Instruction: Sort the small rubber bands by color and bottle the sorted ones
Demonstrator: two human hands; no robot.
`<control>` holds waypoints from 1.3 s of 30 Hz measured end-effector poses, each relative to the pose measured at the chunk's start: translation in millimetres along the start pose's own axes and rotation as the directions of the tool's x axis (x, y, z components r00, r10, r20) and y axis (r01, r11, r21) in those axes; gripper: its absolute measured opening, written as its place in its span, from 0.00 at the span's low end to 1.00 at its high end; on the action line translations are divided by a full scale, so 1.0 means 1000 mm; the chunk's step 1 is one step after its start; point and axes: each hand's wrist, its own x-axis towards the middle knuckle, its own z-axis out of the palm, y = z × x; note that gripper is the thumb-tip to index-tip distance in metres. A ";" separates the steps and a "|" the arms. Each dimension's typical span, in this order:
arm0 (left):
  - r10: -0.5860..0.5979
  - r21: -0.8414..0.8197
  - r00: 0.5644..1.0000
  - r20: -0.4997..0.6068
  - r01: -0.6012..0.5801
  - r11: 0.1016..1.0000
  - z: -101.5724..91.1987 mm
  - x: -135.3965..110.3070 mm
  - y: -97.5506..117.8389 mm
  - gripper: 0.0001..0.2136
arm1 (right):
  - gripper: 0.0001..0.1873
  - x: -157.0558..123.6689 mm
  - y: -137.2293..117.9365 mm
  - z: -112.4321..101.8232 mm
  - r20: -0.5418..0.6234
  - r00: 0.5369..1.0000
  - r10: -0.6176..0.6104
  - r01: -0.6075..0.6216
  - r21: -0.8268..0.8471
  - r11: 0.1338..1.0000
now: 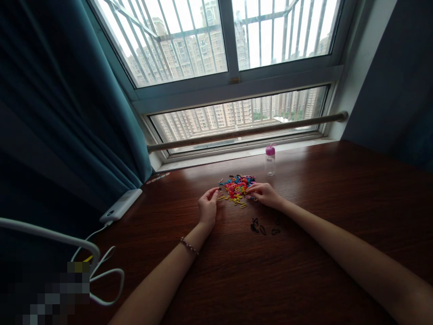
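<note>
Yellow loop point(243, 206) stretches sideways; left grip point(207, 206) pinches something dark point(219, 188), right grip point(267, 195) unclear.

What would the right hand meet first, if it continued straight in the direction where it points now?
The pile of small colourful loops. The right hand has its fingertips at the pile's edge, though exact contact is hard to judge.

Home, looks like a high-rise flat: barred window point(231, 40), apartment towers point(184, 54) beyond the window, blue curtain point(77, 81) left of it, wooden table point(321, 189) below it.
</note>
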 end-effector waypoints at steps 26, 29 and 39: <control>0.344 0.073 0.655 0.672 -0.521 0.850 0.015 -0.049 0.040 0.08 | 0.12 0.004 0.000 -0.045 0.300 0.889 0.345 -0.444 0.749 0.493; 0.407 -0.018 0.382 0.830 -0.710 0.704 0.020 -0.058 0.044 0.08 | 0.11 0.002 0.006 -0.048 0.344 0.882 0.322 -0.464 0.753 0.466; 0.471 0.184 0.451 0.758 -0.841 0.509 0.008 -0.036 0.042 0.08 | 0.11 -0.004 -0.008 -0.052 0.868 0.494 -0.049 -0.694 0.428 0.580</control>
